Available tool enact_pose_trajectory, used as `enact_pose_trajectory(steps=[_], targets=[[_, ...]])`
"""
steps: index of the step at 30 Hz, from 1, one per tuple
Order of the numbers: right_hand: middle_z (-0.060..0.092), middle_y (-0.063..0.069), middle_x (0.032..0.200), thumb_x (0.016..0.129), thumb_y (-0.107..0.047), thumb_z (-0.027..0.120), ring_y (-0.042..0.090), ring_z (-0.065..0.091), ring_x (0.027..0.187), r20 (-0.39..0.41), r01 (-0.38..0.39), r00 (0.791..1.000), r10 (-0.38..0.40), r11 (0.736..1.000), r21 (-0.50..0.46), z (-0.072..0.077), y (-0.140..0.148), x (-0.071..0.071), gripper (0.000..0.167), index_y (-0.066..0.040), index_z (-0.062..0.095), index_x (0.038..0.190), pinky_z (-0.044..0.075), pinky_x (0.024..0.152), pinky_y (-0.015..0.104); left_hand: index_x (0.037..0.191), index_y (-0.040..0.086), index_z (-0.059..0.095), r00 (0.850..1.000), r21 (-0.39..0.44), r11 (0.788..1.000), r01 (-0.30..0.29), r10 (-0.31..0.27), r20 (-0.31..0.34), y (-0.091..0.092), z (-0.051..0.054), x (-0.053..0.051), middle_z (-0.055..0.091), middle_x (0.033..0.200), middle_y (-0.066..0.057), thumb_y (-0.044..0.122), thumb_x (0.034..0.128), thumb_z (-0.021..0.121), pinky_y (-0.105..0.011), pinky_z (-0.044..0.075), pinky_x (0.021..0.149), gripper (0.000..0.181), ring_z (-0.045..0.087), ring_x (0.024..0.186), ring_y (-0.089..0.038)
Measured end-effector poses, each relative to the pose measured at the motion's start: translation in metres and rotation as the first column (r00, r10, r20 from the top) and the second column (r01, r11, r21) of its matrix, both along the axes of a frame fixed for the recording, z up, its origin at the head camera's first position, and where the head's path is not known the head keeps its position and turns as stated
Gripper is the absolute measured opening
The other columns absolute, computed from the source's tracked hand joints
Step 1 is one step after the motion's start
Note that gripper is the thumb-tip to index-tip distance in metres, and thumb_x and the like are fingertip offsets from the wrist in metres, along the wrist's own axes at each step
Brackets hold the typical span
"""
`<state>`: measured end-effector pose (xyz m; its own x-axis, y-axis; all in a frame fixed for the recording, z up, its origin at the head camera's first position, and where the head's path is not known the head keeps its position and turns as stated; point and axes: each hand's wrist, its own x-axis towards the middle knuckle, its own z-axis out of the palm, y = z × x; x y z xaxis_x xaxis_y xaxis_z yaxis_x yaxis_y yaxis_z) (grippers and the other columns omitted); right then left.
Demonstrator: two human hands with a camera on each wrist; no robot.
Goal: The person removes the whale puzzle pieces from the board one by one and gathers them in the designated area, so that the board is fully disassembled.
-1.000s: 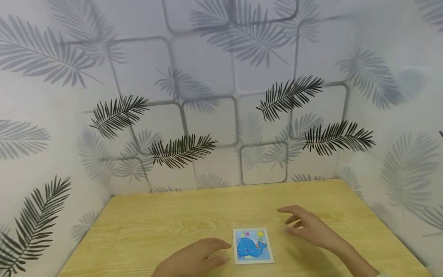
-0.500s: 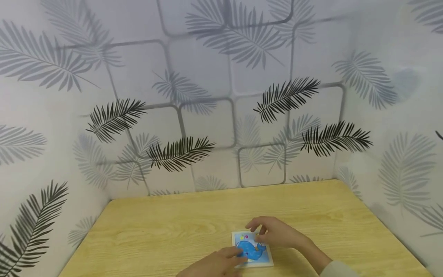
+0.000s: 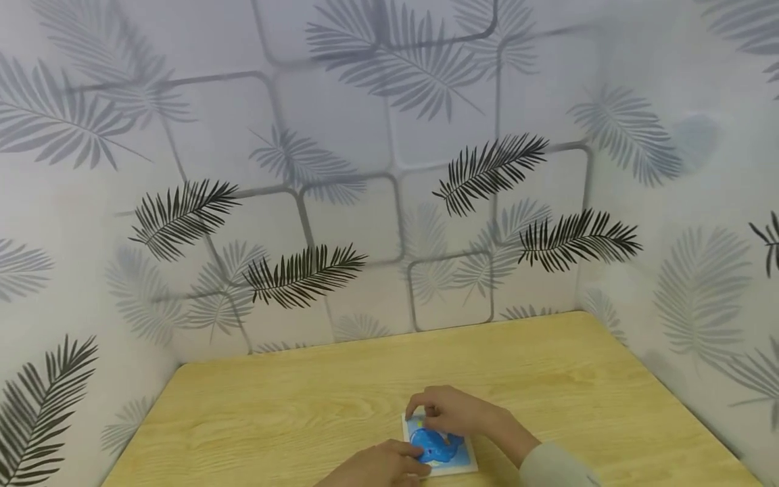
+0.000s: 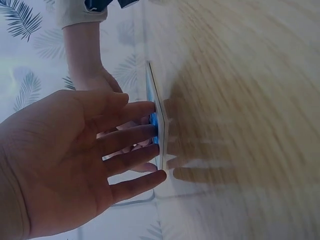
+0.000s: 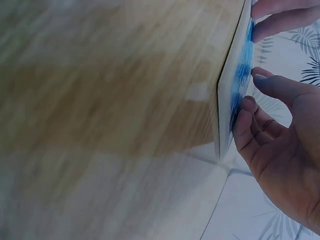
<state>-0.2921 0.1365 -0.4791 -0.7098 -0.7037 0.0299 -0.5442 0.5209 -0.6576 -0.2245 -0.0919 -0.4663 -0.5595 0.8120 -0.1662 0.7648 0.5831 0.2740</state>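
A thin square board (image 3: 437, 448) with a blue whale picture and a white border lies flat on the wooden table. My left hand (image 3: 376, 467) rests its fingertips on the board's lower left part. In the left wrist view the fingers of that hand (image 4: 75, 150) are fairly straight and spread against the picture. Over the upper part bends my right hand (image 3: 456, 410), covering the sun corner. The right wrist view shows the thumb and bent fingers of this hand (image 5: 287, 142) touching the picture side, with a gap between them. Nothing held shows there.
The light wood table (image 3: 292, 399) reaches back to a pale wall (image 3: 365, 291) printed with grey and black leaves. Similar leaf-printed panels stand on the left and right. A light sleeve (image 3: 555, 467) covers the right forearm.
Both hands have moved in from beside the board onto it, the right one leftward from the far right. The head view has shifted slightly. The board has hardly moved on the table.
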Motion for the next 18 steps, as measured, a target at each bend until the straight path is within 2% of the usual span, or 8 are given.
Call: enact_pose_trajectory(steps=[2, 3, 6, 10, 13, 18], targets=[[0.055, -0.008, 0.091, 0.1, -0.006, 0.067, 0.0, 0.051, 0.069, 0.015, -0.002, 1.0, 0.002, 1.0, 0.005, 0.001, 0.0, -0.001, 0.024, -0.019, 0.072, 0.12, 0.05, 0.066, 0.019, 0.133, 0.018, 0.072, 1.0, 0.023, 1.0, 0.014, -0.014, -0.007, -0.002, -0.001, -0.002, 0.065, 0.142, 0.004, 0.033, 0.1084, 0.056, -0.035, 0.057, 0.1, 0.033, 0.058, 0.134, -0.016], [0.056, -0.007, 0.09, 0.1, -0.006, 0.067, 0.0, 0.051, 0.066, 0.022, -0.003, 1.0, 0.003, 1.0, 0.004, 0.002, 0.0, -0.002, 0.024, -0.019, 0.072, 0.119, 0.05, 0.063, 0.018, 0.134, 0.019, 0.072, 0.999, 0.046, 0.998, -0.032, 0.03, 0.033, -0.002, -0.002, -0.002, 0.065, 0.143, 0.003, 0.032, 0.1088, 0.055, -0.036, 0.057, 0.1, 0.033, 0.058, 0.134, -0.016], [0.056, -0.007, 0.089, 0.1, -0.004, 0.066, -0.001, 0.051, 0.058, 0.021, -0.013, 1.0, 0.013, 1.0, 0.003, 0.005, 0.001, -0.003, 0.023, -0.017, 0.073, 0.119, 0.05, 0.059, 0.017, 0.135, 0.022, 0.071, 0.997, 0.057, 0.997, -0.051, 0.048, 0.056, -0.004, -0.006, -0.005, 0.063, 0.145, 0.005, 0.035, 0.1106, 0.05, -0.043, 0.059, 0.098, 0.034, 0.057, 0.136, -0.017], [0.057, -0.011, 0.09, 0.1, -0.003, 0.065, -0.002, 0.052, 0.067, -0.053, -0.033, 0.998, 0.036, 0.998, 0.053, 0.008, -0.002, -0.009, 0.026, -0.019, 0.074, 0.119, 0.05, 0.065, 0.018, 0.136, 0.025, 0.07, 0.996, 0.041, 0.997, -0.068, 0.066, 0.054, -0.007, -0.008, -0.011, 0.062, 0.146, 0.008, 0.038, 0.112, 0.045, -0.046, 0.058, 0.099, 0.037, 0.056, 0.137, -0.015], [0.055, -0.013, 0.087, 0.1, -0.005, 0.066, -0.001, 0.05, 0.074, -0.117, -0.043, 0.991, 0.059, 0.99, 0.134, 0.011, -0.005, -0.012, 0.028, -0.023, 0.074, 0.119, 0.049, 0.069, 0.018, 0.132, 0.026, 0.073, 0.994, 0.043, 0.994, -0.098, 0.097, 0.044, -0.005, -0.002, -0.009, 0.065, 0.141, 0.01, 0.035, 0.111, 0.049, -0.043, 0.057, 0.1, 0.033, 0.058, 0.134, -0.012], [0.052, -0.014, 0.084, 0.099, -0.008, 0.07, 0.0, 0.048, 0.073, -0.15, -0.055, 0.984, 0.095, 0.966, 0.252, 0.015, -0.006, -0.014, 0.031, -0.03, 0.073, 0.121, 0.048, 0.067, 0.018, 0.121, 0.026, 0.078, 0.99, 0.047, 0.989, -0.139, 0.137, 0.045, 0.003, 0.01, -0.005, 0.07, 0.132, 0.012, 0.03, 0.1075, 0.057, -0.039, 0.059, 0.097, 0.025, 0.063, 0.126, -0.009]])
